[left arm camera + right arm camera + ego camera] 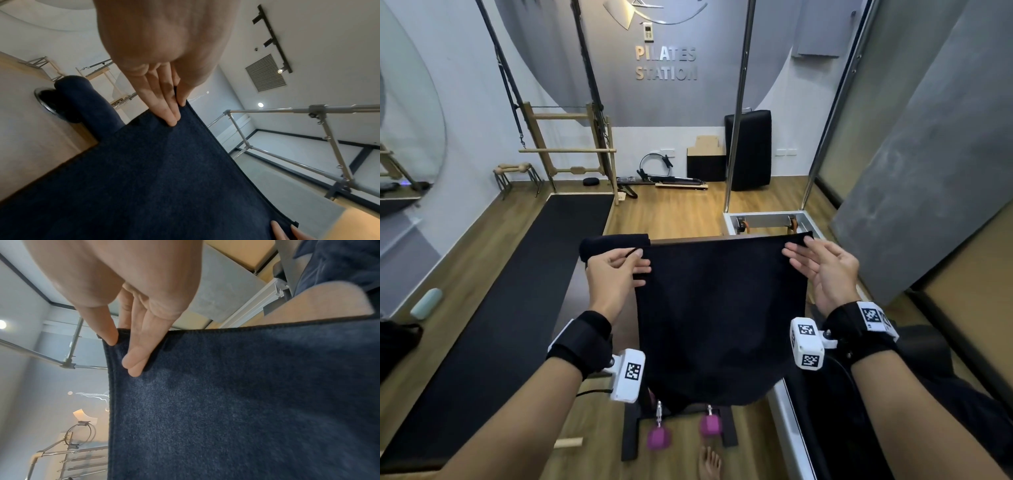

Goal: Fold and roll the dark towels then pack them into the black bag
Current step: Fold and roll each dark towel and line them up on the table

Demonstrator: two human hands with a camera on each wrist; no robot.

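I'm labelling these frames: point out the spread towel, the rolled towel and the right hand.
spread towel [719, 308], head view, middle of the cloth
rolled towel [613, 242], head view, top of the roll
right hand [825, 270], head view, palm

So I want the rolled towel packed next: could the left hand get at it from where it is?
Probably yes. The rolled towel lies just beyond the left hand with nothing between, but that hand pinches a corner of the spread towel and must let go first.

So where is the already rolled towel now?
In the head view the rolled towel lies at the far left, just beyond the left hand, beside the spread towel.
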